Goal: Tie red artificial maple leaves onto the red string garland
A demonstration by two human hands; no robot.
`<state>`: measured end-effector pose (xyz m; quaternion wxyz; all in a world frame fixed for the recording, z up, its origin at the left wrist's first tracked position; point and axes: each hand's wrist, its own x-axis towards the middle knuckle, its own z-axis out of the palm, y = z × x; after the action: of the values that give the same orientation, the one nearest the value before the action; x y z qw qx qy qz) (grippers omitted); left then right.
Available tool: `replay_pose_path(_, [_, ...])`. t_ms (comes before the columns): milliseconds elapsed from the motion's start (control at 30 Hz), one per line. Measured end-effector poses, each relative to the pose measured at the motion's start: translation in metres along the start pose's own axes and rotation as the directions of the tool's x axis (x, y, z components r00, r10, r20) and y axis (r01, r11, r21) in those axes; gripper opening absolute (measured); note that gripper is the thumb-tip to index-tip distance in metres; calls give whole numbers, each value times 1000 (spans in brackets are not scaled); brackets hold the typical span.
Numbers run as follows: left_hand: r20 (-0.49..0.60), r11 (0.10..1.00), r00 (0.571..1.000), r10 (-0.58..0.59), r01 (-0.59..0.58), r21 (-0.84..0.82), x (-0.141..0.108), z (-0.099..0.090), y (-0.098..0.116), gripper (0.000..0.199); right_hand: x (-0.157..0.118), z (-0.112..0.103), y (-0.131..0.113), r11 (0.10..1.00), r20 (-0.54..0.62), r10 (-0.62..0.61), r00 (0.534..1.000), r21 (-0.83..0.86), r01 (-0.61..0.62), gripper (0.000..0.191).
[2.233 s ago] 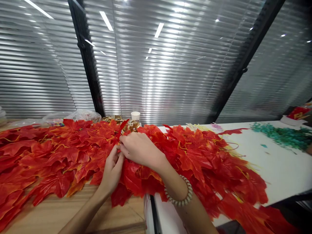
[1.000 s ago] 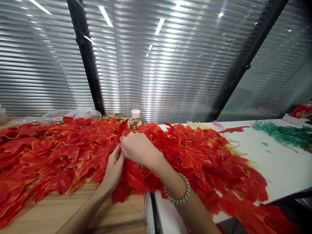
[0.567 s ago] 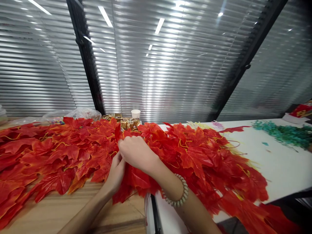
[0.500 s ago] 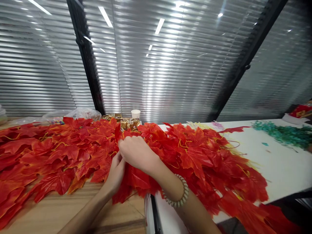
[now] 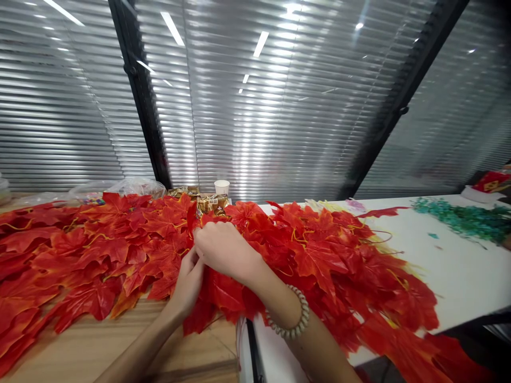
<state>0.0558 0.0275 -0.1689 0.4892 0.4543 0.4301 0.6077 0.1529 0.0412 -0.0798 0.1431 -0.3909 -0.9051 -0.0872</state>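
Observation:
Red artificial maple leaves point(image 5: 319, 255) with yellow-orange veins and thin yellow stems lie heaped across two tables. In the middle of the heap my two hands meet. My right hand point(image 5: 223, 247), a beaded bracelet point(image 5: 293, 314) on its wrist, is closed with its knuckles up, over the fingertips of the other. Below and left of it, my left hand point(image 5: 189, 279) is closed too, thumb against fingers. A red leaf point(image 5: 192, 215) stands up just beyond the fingers, and it seems to be held there. The exact grip of each hand is hidden behind my knuckles.
Gold foil packets point(image 5: 212, 204) and a white paper cup point(image 5: 222, 186) stand behind the leaves. Clear plastic bags point(image 5: 136, 187) lie at back left, green foliage point(image 5: 459, 215) at right on the white table point(image 5: 475, 266). A wood-grain table point(image 5: 191, 356) adjoins it. Glass with blinds rises behind.
Both hands stay together in the same place among the leaves. Only a very slight shift of the left hand and of the view shows.

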Motion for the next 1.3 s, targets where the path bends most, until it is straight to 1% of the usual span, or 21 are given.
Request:
replay_pose_path(333, [18,999,999,26,-27,41,1,-4,-3,27,-1,-6,0,1000,38,-9,999,-7,10,17])
replay_pose_path(667, [17,998,1000,25,-26,64,2,-3,1,32,-1,-5,1,1000,28,-8,1000,14,8,15])
replay_pose_path(967, [6,996,1000,-7,6,90,0,-1,6,35,-1,-5,1,1000,22,-6,1000,24,6,13])
replay_pose_path(1300, [-4,996,1000,4,-4,85,0,-2,6,28,-2,-7,0,1000,30,-2,1000,30,1,14])
